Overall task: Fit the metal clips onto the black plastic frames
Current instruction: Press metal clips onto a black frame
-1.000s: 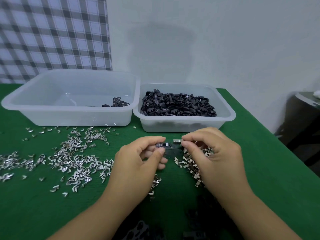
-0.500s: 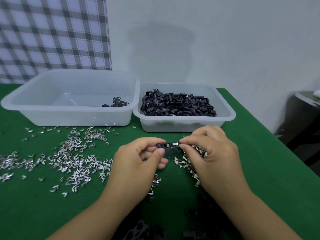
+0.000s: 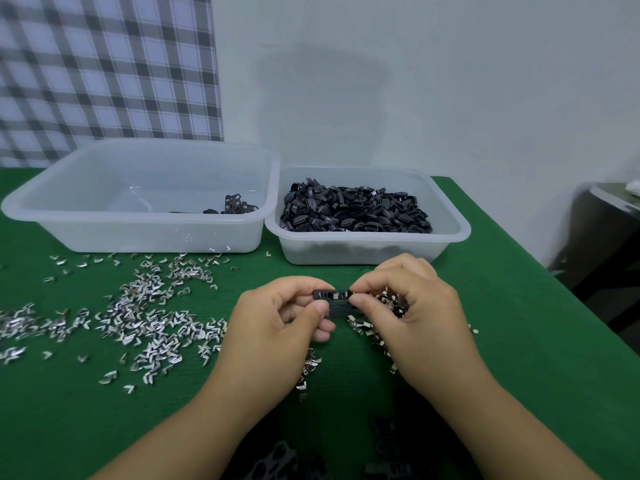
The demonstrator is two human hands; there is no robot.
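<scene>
Holding one black frame (image 3: pixel 333 295) btwn both hands, just above the green table (image 3: pixel 519 341) & in front of the right tub (image 3: pixel 450 233). Our left hand (image 3: pixel 277 327) pinches its left end w/ thumb & forefinger; our right hand (image 3: pixel 412 306) pinches the right end, fingers closed on it. Can't tell if a clip sits under the right fingertips. Loose metal clips (image 3: pixel 149 320) lie scattered to the left & under the right hand. Right tub is full of black frames (image 3: pixel 353 211); left tub (image 3: pixel 145 233) has a few pcs.
</scene>
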